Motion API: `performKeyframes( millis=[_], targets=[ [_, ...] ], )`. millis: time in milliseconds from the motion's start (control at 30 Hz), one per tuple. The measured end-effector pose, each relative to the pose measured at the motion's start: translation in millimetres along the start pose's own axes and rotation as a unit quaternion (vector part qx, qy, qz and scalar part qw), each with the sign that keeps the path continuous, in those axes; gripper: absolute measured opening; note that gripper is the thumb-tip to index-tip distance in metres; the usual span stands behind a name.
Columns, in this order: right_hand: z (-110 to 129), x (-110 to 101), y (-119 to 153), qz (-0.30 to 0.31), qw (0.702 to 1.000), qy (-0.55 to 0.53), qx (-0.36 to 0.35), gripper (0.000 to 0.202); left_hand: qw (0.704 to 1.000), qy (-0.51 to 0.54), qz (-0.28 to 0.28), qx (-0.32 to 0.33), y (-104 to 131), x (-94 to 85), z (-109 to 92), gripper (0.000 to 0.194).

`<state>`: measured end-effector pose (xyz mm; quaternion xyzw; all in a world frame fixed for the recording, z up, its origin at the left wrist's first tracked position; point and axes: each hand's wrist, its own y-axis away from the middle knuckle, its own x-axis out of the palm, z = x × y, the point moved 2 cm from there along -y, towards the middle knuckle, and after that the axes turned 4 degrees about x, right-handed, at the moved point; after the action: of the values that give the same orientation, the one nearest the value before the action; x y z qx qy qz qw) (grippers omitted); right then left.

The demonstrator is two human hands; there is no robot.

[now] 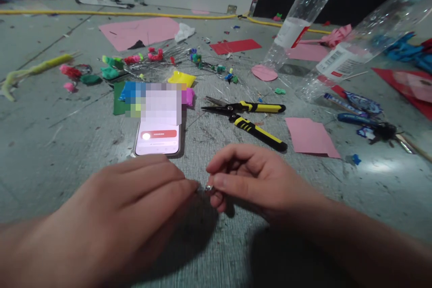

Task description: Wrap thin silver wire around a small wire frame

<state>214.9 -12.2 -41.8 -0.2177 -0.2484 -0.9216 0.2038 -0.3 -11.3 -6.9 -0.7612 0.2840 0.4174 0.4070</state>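
My right hand (253,180) pinches a small shiny silver piece (209,187) between thumb and fingers; it may be bent wire, but it is too small to name surely. From the left, my left hand (135,202) comes close to it with fingers pressed together. Whatever its fingertips hold, if anything, is hidden. Just beyond my left hand lies a phone (158,144) with its screen lit and its upper part blurred out. Pliers (232,110) with black and yellow handles lie spread apart beyond my right hand.
Two clear plastic bottles (293,31) stand tilted in view at the back right. Pink paper (310,137) lies right of the pliers. Thin wires with coloured clay lumps (155,55) spread behind the phone, near a yellow packet (182,78). A yellow cable (135,14) crosses the back.
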Motion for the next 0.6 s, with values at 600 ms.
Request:
performKeyframes(
  millis=[600],
  targets=[
    [-0.3, 3.4, 4.2, -0.021, 0.949, 0.242, -0.201, 0.004, 0.904, 0.33, 0.038, -0.269, -15.8, 0.8, 12.6, 0.028]
  ],
)
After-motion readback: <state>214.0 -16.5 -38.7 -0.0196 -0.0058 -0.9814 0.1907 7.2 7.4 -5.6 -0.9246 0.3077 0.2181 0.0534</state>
